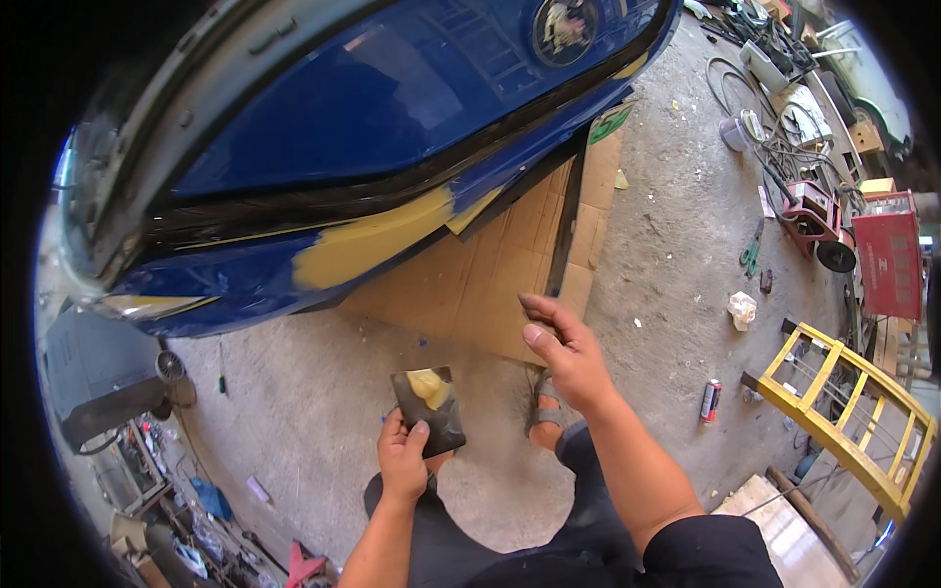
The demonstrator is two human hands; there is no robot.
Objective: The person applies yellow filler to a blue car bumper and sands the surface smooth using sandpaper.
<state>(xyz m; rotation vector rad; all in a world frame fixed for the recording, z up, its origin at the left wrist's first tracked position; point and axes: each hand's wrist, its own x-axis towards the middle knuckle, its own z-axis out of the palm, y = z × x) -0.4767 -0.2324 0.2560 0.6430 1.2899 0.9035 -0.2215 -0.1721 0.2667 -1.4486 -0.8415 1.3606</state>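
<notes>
My left hand (402, 459) grips a dark, flat putty board (446, 427) by its lower left edge, thumb on top. A lump of pale yellow putty (427, 385) lies on the board's upper part. To the right and farther forward is my right hand (569, 358), held in the air with its fingers pinched together. Something thin and dark seems to be at its fingertips, too small to make out. Ahead stands a blue car (392, 88); its lower bumper carries a broad smoothed patch of yellow putty (377, 240). Both hands are apart from the car.
A flattened cardboard sheet (461, 294) lies on the concrete floor under the bumper. At right are a yellow ladder (841, 387), a drink can (710, 400), a red wheeled machine (814, 216), a red box (887, 257) and cables. Clutter with a blue piece (211, 498) fills the lower left.
</notes>
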